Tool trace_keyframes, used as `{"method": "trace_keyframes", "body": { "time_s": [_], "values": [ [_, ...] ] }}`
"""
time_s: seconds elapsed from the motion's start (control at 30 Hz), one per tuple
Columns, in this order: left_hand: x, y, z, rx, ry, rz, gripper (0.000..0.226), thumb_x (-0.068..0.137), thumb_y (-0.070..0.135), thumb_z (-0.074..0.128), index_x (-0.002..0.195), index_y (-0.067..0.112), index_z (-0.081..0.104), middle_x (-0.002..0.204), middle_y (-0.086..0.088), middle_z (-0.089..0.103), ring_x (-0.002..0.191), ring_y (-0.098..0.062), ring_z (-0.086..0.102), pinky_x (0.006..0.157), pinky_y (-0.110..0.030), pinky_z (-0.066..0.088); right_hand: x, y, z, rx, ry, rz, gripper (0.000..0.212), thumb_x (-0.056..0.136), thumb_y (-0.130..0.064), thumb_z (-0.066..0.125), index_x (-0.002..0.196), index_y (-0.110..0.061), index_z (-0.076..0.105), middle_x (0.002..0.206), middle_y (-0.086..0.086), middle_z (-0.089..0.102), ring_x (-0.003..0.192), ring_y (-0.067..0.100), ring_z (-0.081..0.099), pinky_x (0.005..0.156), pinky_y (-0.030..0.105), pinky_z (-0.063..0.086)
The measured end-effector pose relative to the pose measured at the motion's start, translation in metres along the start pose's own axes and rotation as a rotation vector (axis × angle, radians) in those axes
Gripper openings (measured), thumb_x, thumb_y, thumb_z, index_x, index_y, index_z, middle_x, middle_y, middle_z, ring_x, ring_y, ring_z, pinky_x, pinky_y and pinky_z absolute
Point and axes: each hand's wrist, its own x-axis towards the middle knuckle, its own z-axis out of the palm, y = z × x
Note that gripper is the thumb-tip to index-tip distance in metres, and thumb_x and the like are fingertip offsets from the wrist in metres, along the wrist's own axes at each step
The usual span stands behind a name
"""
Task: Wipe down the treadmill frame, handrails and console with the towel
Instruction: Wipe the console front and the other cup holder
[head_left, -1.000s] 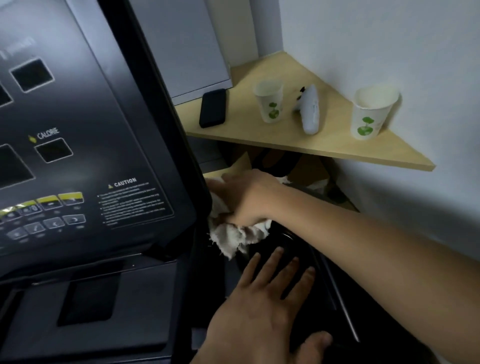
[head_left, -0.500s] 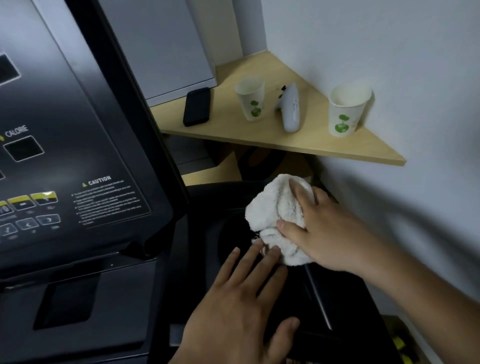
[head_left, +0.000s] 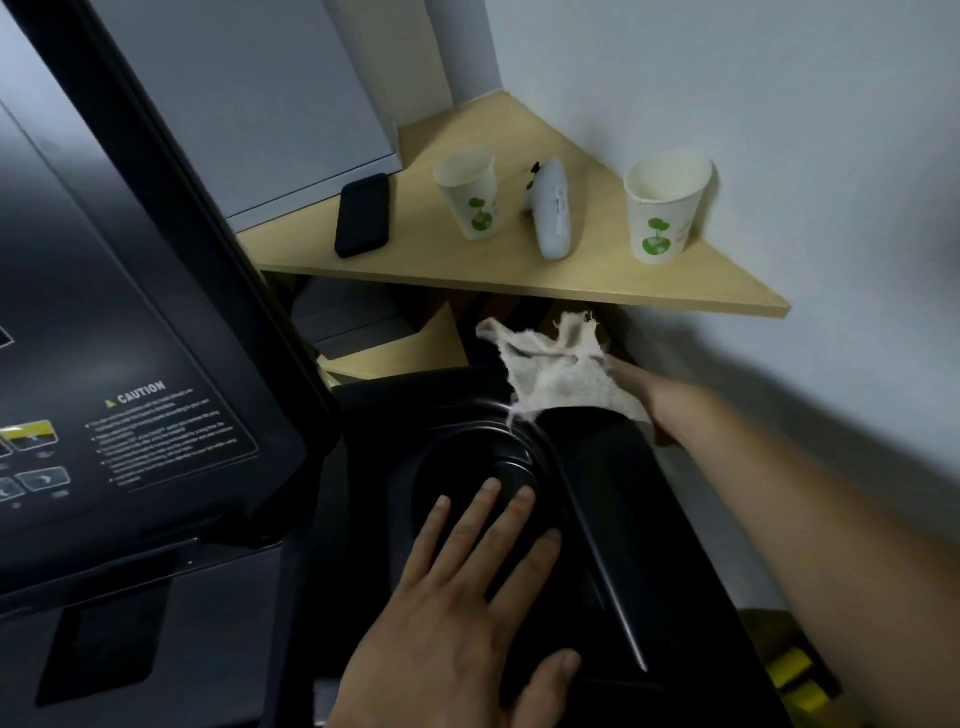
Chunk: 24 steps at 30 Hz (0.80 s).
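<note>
Two hands are apart: the left hand (head_left: 457, 623) lies flat with straight fingers on the black frame (head_left: 613, 467). The right hand (head_left: 644, 397) reaches the frame's far edge, where the towel (head_left: 561, 376) hides its fingers, so I cannot tell the grip.

"What's on that corner shelf (head_left: 597, 283)?"

"Ahead of me, a black phone (head_left: 362, 214) lies flat at its left end. Then come a paper cup (head_left: 470, 195), a white controller (head_left: 551, 210) and a second paper cup (head_left: 664, 205) by the wall."
</note>
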Motion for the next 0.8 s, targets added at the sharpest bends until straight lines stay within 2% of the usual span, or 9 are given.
{"method": "trace_keyframes", "body": {
  "time_s": [0.1, 0.2, 0.27, 0.33, 0.43, 0.53, 0.63, 0.7, 0.8],
  "values": [
    [-0.001, -0.001, -0.001, -0.005, 0.044, 0.005, 0.070, 0.086, 0.067, 0.044, 0.141, 0.025, 0.049, 0.155, -0.005, 0.042, 0.146, -0.025, 0.032, 0.109, -0.047, 0.028, -0.006, 0.004, 0.000, -0.086, 0.081, -0.009, 0.047, 0.103, -0.041, 0.036, 0.127, -0.006, 0.057, 0.132, 0.018, 0.056, 0.119, 0.029, 0.053, 0.094, 0.023, 0.043],
    [-0.001, 0.001, -0.001, -0.007, 0.117, 0.004, 0.068, 0.091, 0.064, 0.040, 0.143, 0.021, 0.046, 0.155, -0.008, 0.040, 0.146, -0.027, 0.033, 0.111, -0.050, 0.028, -0.030, 0.002, 0.011, -0.516, 0.103, -0.091, 0.033, 0.096, -0.051, 0.037, 0.102, -0.028, 0.060, 0.099, -0.003, 0.064, 0.091, 0.013, 0.060, 0.075, 0.030, 0.044],
    [-0.002, 0.002, -0.001, -0.005, 0.159, 0.010, 0.067, 0.094, 0.064, 0.035, 0.145, 0.020, 0.044, 0.156, -0.012, 0.038, 0.146, -0.029, 0.032, 0.111, -0.052, 0.028, -0.049, 0.018, 0.029, -0.998, 0.240, -0.376, 0.044, 0.089, -0.053, 0.046, 0.126, -0.029, 0.048, 0.121, 0.004, 0.055, 0.108, 0.027, 0.056, 0.078, 0.035, 0.046],
    [-0.002, 0.003, -0.002, 0.000, 0.204, 0.026, 0.066, 0.095, 0.063, 0.036, 0.142, 0.018, 0.045, 0.156, -0.014, 0.036, 0.146, -0.031, 0.031, 0.113, -0.052, 0.027, -0.065, 0.032, 0.058, -1.297, 0.376, -0.453, 0.077, 0.086, -0.055, 0.049, 0.150, -0.027, 0.016, 0.151, 0.020, 0.021, 0.129, 0.046, 0.033, 0.094, 0.056, 0.040],
    [-0.003, 0.005, -0.002, 0.015, 0.244, 0.010, 0.065, 0.089, 0.059, 0.048, 0.138, 0.016, 0.048, 0.154, -0.015, 0.036, 0.146, -0.032, 0.031, 0.116, -0.052, 0.025, -0.060, 0.031, 0.064, -1.390, 0.405, -0.434, 0.089, 0.087, -0.059, 0.043, 0.149, -0.027, -0.012, 0.155, 0.021, -0.004, 0.133, 0.050, 0.020, 0.101, 0.059, 0.033],
    [-0.004, 0.008, -0.001, 0.001, 0.217, -0.036, 0.069, 0.085, 0.057, 0.052, 0.139, 0.015, 0.048, 0.154, -0.017, 0.039, 0.146, -0.030, 0.030, 0.116, -0.051, 0.025, -0.039, 0.016, 0.038, -1.216, 0.202, -0.601, 0.083, 0.084, -0.061, 0.049, 0.150, -0.036, 0.004, 0.156, 0.004, 0.012, 0.137, 0.034, 0.026, 0.105, 0.048, 0.036],
    [-0.003, 0.010, -0.001, -0.029, 0.232, -0.033, 0.055, 0.085, 0.055, 0.053, 0.119, 0.014, 0.064, 0.147, -0.016, 0.048, 0.142, -0.029, 0.037, 0.112, -0.052, 0.030, -0.037, 0.008, 0.015, -0.829, 0.042, -0.527, 0.068, 0.085, -0.060, 0.055, 0.144, -0.049, 0.025, 0.146, -0.015, 0.037, 0.132, 0.014, 0.042, 0.102, 0.038, 0.040],
    [-0.003, 0.009, 0.000, -0.028, 0.233, -0.031, 0.050, 0.088, 0.056, 0.050, 0.105, 0.015, 0.072, 0.139, -0.018, 0.055, 0.139, -0.030, 0.039, 0.111, -0.052, 0.030, -0.051, 0.018, 0.019, -0.829, 0.136, -0.420, 0.062, 0.089, -0.065, 0.042, 0.143, -0.048, 0.017, 0.144, -0.007, 0.038, 0.125, 0.021, 0.049, 0.097, 0.040, 0.044],
    [-0.002, 0.006, 0.002, -0.028, 0.266, -0.018, 0.051, 0.094, 0.059, 0.040, 0.116, 0.018, 0.061, 0.141, -0.017, 0.053, 0.139, -0.031, 0.038, 0.112, -0.053, 0.029, -0.070, 0.038, 0.053, -1.289, 0.475, -0.411, 0.076, 0.090, -0.067, 0.027, 0.148, -0.032, -0.009, 0.150, 0.018, 0.018, 0.116, 0.040, 0.047, 0.088, 0.045, 0.047]
  ]
}}
